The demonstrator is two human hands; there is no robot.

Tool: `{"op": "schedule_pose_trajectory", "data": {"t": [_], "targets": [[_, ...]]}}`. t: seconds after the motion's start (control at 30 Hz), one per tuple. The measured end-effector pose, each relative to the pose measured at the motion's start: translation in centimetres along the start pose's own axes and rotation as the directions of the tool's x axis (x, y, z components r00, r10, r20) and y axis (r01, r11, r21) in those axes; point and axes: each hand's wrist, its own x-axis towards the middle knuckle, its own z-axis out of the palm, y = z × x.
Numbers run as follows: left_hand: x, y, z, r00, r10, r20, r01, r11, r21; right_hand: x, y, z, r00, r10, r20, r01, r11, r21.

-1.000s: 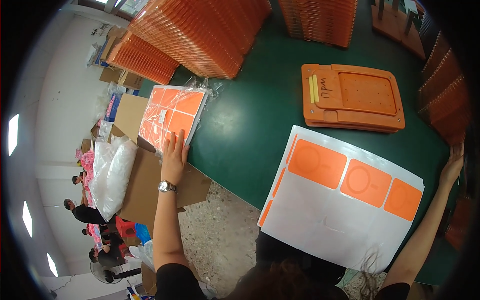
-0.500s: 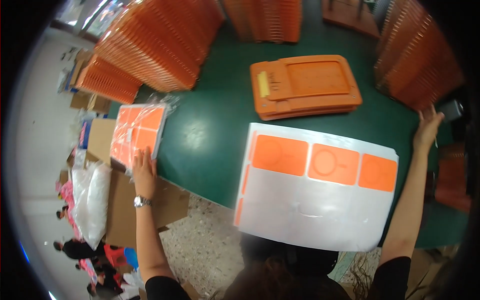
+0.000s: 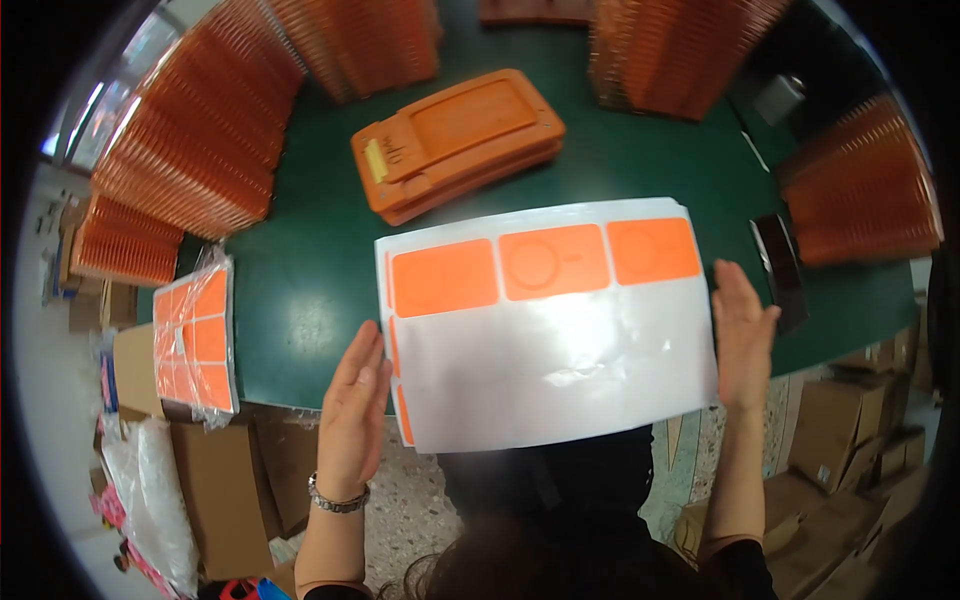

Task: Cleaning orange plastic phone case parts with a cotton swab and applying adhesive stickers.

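A stack of white sticker sheets (image 3: 560, 370) lies over the near table edge, and orange rounded labels (image 3: 556, 262) run along its far side. My left hand (image 3: 352, 415), fingers stretched out, is beside the sheets' left edge. At their right edge my right hand (image 3: 742, 340) stands with its fingers extended and nothing in it. Whether either palm presses the paper, I cannot tell. Beyond the sheets sits a thick orange block-like fixture (image 3: 465, 125) with a recessed top and a yellow patch. A plastic-wrapped pack of orange labels (image 3: 195, 335) lies at the left table corner.
Tall stacks of orange translucent trays (image 3: 190, 150) line the far left, with more trays (image 3: 670, 55) at the back and others (image 3: 860, 190) at right. A dark flat object (image 3: 780, 270) lies by my right hand. Cardboard boxes (image 3: 840, 430) stand on the floor.
My left hand has left the wrapped pack and come to the sheets' left edge. My right hand has moved from the right-hand trays to the sheets' right edge. The view has turned right.
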Motion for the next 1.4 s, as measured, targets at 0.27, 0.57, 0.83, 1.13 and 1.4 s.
{"op": "schedule_pose_trajectory", "data": {"t": [0.27, 0.57, 0.83, 1.13, 1.4], "targets": [[0.6, 0.0, -2.4, 1.000, 0.001, 0.027, 0.000, 1.000, -0.013, -0.4, 3.9, -1.3, 0.959, -0.118, 0.259, 0.199, -0.374, -0.906], [1.3, 1.4, -6.5, 0.999, -0.013, -0.043, 0.015, 0.999, 0.031, 0.2, 7.6, -0.8, 0.994, 0.044, 0.103, 0.108, -0.164, -0.980], [2.1, 3.8, -14.3, 0.968, -0.007, -0.251, 0.047, 0.987, 0.153, 1.5, 14.3, -1.6, 0.964, 0.259, 0.066, 0.079, -0.041, -0.996], [2.9, 3.6, -12.7, 0.933, 0.111, -0.343, 0.087, 0.855, 0.512, 2.5, 11.6, -3.6, 0.977, 0.191, 0.093, 0.055, 0.197, -0.979], [6.8, 3.5, -9.8, 0.869, 0.353, 0.346, -0.315, -0.143, 0.938, 7.0, 7.2, 0.7, 0.982, 0.159, 0.099, 0.150, -0.352, -0.924]]}}
